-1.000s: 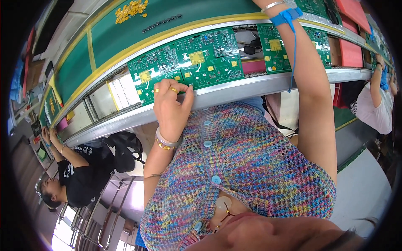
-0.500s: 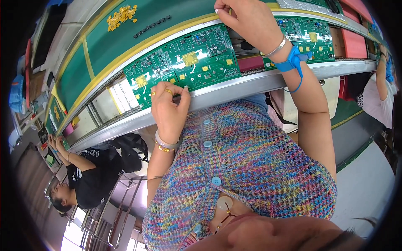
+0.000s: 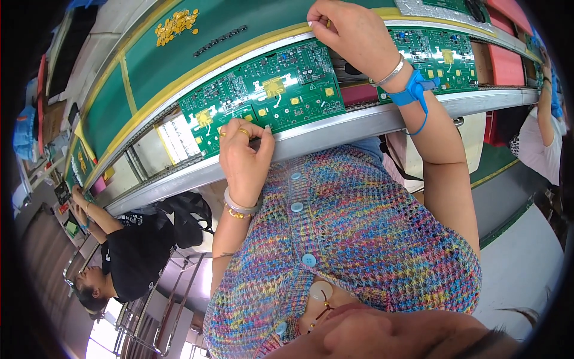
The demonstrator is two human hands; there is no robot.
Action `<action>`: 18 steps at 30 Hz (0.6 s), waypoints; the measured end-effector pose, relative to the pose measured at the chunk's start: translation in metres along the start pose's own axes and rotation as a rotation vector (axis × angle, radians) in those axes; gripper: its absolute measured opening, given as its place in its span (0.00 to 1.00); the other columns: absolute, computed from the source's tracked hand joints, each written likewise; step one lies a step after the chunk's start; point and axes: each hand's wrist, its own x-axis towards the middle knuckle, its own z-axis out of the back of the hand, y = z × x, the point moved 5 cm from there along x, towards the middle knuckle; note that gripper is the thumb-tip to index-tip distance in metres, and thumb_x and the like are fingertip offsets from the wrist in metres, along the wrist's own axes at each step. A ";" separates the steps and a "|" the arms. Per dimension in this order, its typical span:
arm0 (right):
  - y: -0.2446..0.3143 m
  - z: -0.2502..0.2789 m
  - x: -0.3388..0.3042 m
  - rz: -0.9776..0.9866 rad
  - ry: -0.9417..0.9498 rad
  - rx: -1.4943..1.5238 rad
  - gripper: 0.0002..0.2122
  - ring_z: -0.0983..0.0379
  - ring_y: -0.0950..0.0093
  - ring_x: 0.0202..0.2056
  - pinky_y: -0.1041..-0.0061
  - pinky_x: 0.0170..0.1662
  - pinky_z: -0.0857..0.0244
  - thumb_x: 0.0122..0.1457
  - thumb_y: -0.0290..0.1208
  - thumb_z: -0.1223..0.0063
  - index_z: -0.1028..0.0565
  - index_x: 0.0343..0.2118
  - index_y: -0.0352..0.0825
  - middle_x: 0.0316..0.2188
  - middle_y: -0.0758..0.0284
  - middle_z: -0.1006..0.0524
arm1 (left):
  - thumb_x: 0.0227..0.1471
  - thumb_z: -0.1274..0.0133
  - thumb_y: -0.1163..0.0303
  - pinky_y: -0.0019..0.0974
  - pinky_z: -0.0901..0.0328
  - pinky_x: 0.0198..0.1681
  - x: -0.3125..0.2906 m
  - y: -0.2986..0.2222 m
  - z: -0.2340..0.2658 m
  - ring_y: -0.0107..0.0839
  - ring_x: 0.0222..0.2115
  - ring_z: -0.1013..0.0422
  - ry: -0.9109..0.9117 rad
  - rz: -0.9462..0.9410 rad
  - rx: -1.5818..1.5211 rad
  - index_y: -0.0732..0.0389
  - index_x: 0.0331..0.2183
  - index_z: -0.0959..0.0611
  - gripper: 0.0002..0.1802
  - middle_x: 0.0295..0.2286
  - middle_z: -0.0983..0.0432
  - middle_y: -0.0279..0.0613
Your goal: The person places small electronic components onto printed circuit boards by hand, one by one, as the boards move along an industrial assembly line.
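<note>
far left there's a co-worker in a black top (image 3: pixel 140 257), arms reaching to the same line. next along, the green counter (image 3: pixel 143 75) with yellow tape on it, and a loose pile of small round yellow-orange parts (image 3: pixel 176 27) sitting on that. just right of the pile is a row of little black parts (image 3: pixel 220 40).

then the left hand (image 3: pixel 245 155), two gold rings, fingers curled in at the near edge of the green circuit board (image 3: pixel 254 99). can't make out if they're pinching it or just resting there. the board lies along the track, right behind the silver front rail (image 3: pixel 326 133), with yellow patches on it.

right hand (image 3: pixel 353 36) is up past the board's far right corner, by the counter's taped edge. fingers are bent, thumb near the index, but no way to see if anything's between them. blue strap (image 3: pixel 412 91) on that wrist.

a second green board (image 3: pixel 433 51) is partly behind that arm, then red-pink blocks (image 3: pixel 508 64), then someone in a white top (image 3: pixel 538 146) at the far right.
</note>
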 end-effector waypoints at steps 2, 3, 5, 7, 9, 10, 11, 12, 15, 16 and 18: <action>0.005 0.002 0.001 0.002 0.008 -0.003 0.04 0.28 0.61 0.27 0.66 0.31 0.34 0.51 0.29 0.50 0.27 0.26 0.34 0.22 0.59 0.26 | 0.37 0.42 0.76 0.37 0.41 0.32 0.000 0.000 0.000 0.39 0.27 0.36 -0.006 0.010 0.012 0.63 0.18 0.24 0.06 0.22 0.32 0.40; 0.007 0.002 0.002 0.002 0.014 -0.007 0.04 0.28 0.61 0.27 0.66 0.31 0.34 0.50 0.28 0.50 0.27 0.26 0.34 0.22 0.60 0.26 | 0.37 0.42 0.76 0.38 0.40 0.32 0.000 0.000 0.001 0.39 0.27 0.36 -0.012 0.018 0.022 0.63 0.18 0.24 0.06 0.22 0.32 0.41; -0.005 -0.007 0.000 0.039 0.002 -0.005 0.05 0.28 0.64 0.25 0.68 0.29 0.35 0.52 0.30 0.50 0.27 0.28 0.35 0.22 0.61 0.25 | 0.37 0.42 0.75 0.38 0.40 0.32 0.001 0.000 0.001 0.39 0.27 0.35 -0.005 0.011 0.030 0.63 0.18 0.24 0.06 0.22 0.32 0.41; -0.010 -0.010 -0.002 0.087 -0.016 0.001 0.06 0.28 0.66 0.24 0.70 0.27 0.36 0.54 0.31 0.50 0.26 0.30 0.35 0.23 0.63 0.25 | 0.37 0.42 0.75 0.38 0.40 0.32 0.003 -0.002 0.003 0.40 0.27 0.35 -0.011 0.004 0.044 0.63 0.17 0.24 0.06 0.22 0.32 0.41; -0.010 -0.009 -0.002 0.031 0.018 0.028 0.05 0.28 0.67 0.24 0.71 0.27 0.36 0.53 0.30 0.49 0.28 0.30 0.34 0.24 0.64 0.25 | 0.37 0.42 0.74 0.39 0.40 0.31 0.003 -0.004 0.003 0.41 0.26 0.35 0.004 0.005 0.061 0.62 0.17 0.24 0.07 0.21 0.32 0.41; -0.011 -0.009 -0.003 0.023 0.027 0.036 0.05 0.28 0.68 0.24 0.71 0.27 0.36 0.53 0.30 0.49 0.28 0.30 0.34 0.23 0.64 0.25 | 0.37 0.42 0.73 0.39 0.39 0.30 0.003 -0.004 0.002 0.41 0.25 0.34 -0.004 -0.003 0.077 0.61 0.16 0.25 0.07 0.21 0.32 0.41; -0.011 -0.009 -0.004 0.041 0.017 0.035 0.05 0.28 0.68 0.24 0.71 0.27 0.36 0.53 0.30 0.49 0.28 0.30 0.34 0.23 0.64 0.25 | 0.37 0.42 0.73 0.39 0.39 0.30 0.002 -0.005 0.002 0.41 0.25 0.34 -0.023 -0.008 0.080 0.61 0.16 0.25 0.07 0.21 0.32 0.41; -0.012 -0.009 -0.005 0.023 0.022 0.049 0.05 0.28 0.68 0.24 0.71 0.27 0.36 0.53 0.30 0.49 0.28 0.30 0.34 0.23 0.64 0.25 | 0.37 0.42 0.73 0.39 0.38 0.29 0.001 -0.006 0.000 0.42 0.25 0.34 -0.020 -0.003 0.092 0.61 0.16 0.25 0.07 0.21 0.32 0.42; -0.015 -0.010 -0.005 0.018 0.009 0.071 0.05 0.28 0.68 0.24 0.72 0.27 0.35 0.53 0.29 0.49 0.27 0.30 0.34 0.23 0.63 0.25 | 0.36 0.43 0.74 0.39 0.37 0.29 -0.001 -0.009 -0.003 0.43 0.25 0.33 -0.066 -0.043 0.103 0.61 0.15 0.26 0.08 0.21 0.31 0.42; -0.015 -0.010 -0.006 -0.002 0.011 0.075 0.05 0.27 0.68 0.24 0.72 0.27 0.35 0.53 0.29 0.49 0.27 0.30 0.34 0.22 0.63 0.25 | 0.36 0.43 0.74 0.39 0.37 0.29 -0.003 -0.009 -0.004 0.43 0.25 0.33 -0.071 -0.016 0.100 0.61 0.15 0.26 0.08 0.21 0.31 0.42; -0.016 -0.010 -0.005 -0.024 0.024 0.086 0.05 0.27 0.69 0.24 0.72 0.27 0.35 0.53 0.29 0.49 0.27 0.31 0.34 0.22 0.64 0.25 | 0.37 0.43 0.74 0.40 0.37 0.29 -0.004 -0.002 -0.005 0.43 0.25 0.33 -0.076 0.028 0.102 0.61 0.16 0.25 0.07 0.21 0.31 0.41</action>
